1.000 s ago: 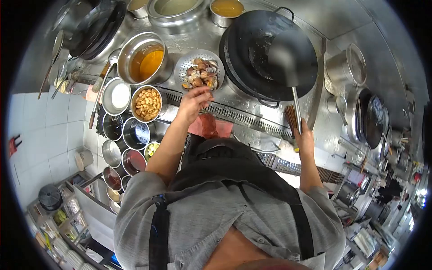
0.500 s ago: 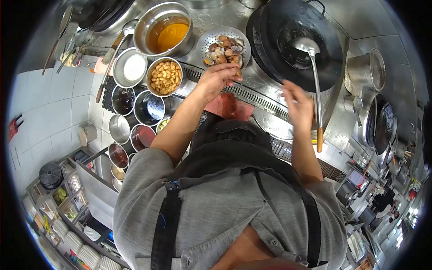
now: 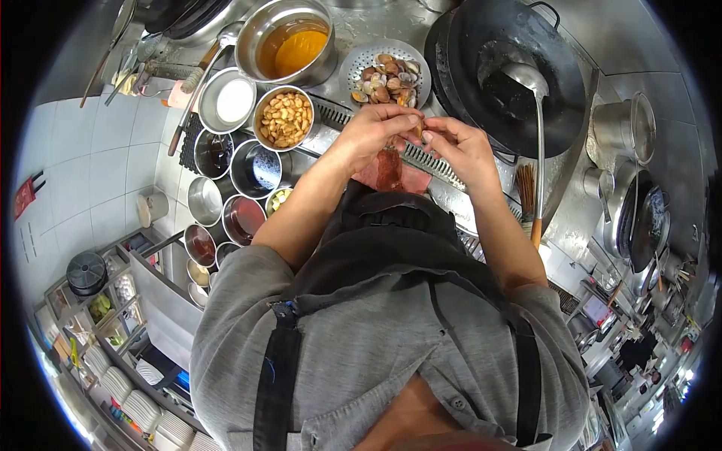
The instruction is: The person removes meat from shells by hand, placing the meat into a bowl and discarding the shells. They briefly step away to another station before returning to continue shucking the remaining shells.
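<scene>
My left hand [image 3: 370, 135] and my right hand [image 3: 468, 150] meet in front of me, fingertips close together. A small brownish clam [image 3: 419, 130] sits between them, pinched by the fingers of both hands and mostly covered. Just beyond the hands lies a perforated metal strainer [image 3: 350, 69] with a pile of clams [image 3: 388, 80] in their shells. Below the hands, a dark red cloth [image 3: 388, 170] lies near the front of the counter, over a paler red one [image 3: 415, 180].
To the right stands a black wok [image 3: 565, 124] with a long-handled ladle [image 3: 540, 143] resting in it. At left are a pot of orange liquid [image 3: 301, 54], a container of beans or nuts [image 3: 283, 119], a white-filled bowl [image 3: 229, 101] and several seasoning pots. A slotted drain [image 3: 331, 113] crosses the counter.
My right hand has moved left and up from beside the wok to meet my left hand at the clam. The view has shifted slightly.
</scene>
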Demonstrator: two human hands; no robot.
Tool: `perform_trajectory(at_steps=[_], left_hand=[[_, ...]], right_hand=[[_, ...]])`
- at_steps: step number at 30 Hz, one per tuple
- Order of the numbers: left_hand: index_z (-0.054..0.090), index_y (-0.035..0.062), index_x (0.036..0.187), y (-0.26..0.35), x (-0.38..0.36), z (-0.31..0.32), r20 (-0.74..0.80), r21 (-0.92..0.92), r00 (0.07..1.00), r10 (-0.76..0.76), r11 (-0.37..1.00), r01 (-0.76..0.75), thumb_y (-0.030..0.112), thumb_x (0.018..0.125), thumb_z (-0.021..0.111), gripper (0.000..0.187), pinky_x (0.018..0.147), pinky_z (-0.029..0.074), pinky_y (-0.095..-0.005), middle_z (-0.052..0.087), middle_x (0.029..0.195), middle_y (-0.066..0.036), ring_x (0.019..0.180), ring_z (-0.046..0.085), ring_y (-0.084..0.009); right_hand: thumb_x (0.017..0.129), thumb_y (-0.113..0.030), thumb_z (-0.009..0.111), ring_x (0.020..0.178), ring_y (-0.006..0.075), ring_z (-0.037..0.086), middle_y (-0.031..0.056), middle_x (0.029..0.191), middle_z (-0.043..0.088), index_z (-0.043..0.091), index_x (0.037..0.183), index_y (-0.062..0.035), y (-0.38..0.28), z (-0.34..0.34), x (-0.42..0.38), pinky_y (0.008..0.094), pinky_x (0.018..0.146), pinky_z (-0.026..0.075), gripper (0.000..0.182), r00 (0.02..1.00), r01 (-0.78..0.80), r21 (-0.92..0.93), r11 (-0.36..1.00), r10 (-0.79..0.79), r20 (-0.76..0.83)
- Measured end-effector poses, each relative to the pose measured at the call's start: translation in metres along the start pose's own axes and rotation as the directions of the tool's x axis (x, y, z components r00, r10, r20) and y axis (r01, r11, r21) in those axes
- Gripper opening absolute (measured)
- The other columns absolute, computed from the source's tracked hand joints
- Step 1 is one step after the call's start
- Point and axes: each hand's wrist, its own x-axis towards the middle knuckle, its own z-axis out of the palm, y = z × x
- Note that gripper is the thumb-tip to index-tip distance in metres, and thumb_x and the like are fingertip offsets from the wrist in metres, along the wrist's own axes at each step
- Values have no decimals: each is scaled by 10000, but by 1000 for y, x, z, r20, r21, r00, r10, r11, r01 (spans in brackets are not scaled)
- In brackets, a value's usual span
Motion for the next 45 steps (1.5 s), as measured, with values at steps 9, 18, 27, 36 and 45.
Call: perform_trajectory(at_steps=[9,18,27,36,45], left_hand=[[613,-64,1097,-1,4,2,7,118,1000,-1,993,0,149,909,597,284,648,453,-238,677,936,-91,792,644,-137],[607,-56,1124,0,3,0,47,191,999,19,981,-27,154,898,611,309,659,463,-232,665,932,-85,806,628,-131],[631,-42,1099,0,-1,-6,128,289,988,81,950,-115,79,858,623,270,755,477,-246,659,965,-62,873,608,-116],[611,-60,1125,-7,1,-6,148,343,983,108,927,-154,33,847,616,293,788,496,-266,668,982,-83,870,625,-133],[624,-48,1100,-16,5,0,50,505,988,148,849,-153,61,796,592,325,746,508,-272,682,930,-101,830,637,-137]], right_hand=[[847,-148,660,755,135,672,107,878,704,642,1092,33,2,-2,-3,265,684,515,305,1000,-18,-19,1000,18,-5],[845,-148,653,751,156,687,119,882,708,650,1077,19,1,1,-4,282,689,525,285,1000,4,-35,999,-5,-10],[817,-122,664,790,204,702,148,901,704,643,1074,14,-7,7,-1,303,707,535,292,991,124,-210,970,-132,-25],[755,-97,670,772,277,690,178,888,684,645,1018,14,-14,12,-3,350,699,540,287,964,246,-402,882,-266,5],[732,-101,654,736,362,642,178,867,658,607,1016,-8,-12,19,-6,435,666,524,303,891,391,-620,681,-450,67]])
